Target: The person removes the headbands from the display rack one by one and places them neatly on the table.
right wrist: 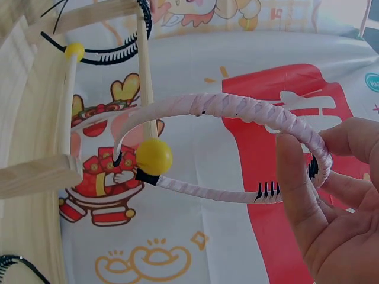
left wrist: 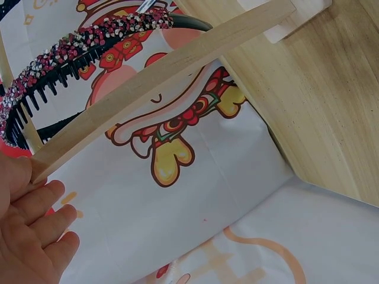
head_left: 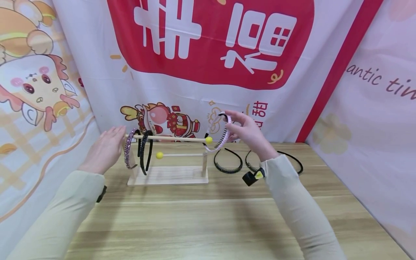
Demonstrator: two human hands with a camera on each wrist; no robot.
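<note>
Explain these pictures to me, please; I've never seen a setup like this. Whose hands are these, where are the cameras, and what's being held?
No machine here: these are a person's two bare hands. The wide picture comes from a camera worn on the head; the other two come from cameras on each wrist.

On the wooden table stands a wooden rack, with a glittery headband and at least one black headband hanging from its upper rod. More black headbands lie to its right.

The right hand holds a pale pink headband, its open ends near the rod's yellow ball. The left hand touches the top of the rack's upright; whether it grips it is hard to tell.
</note>
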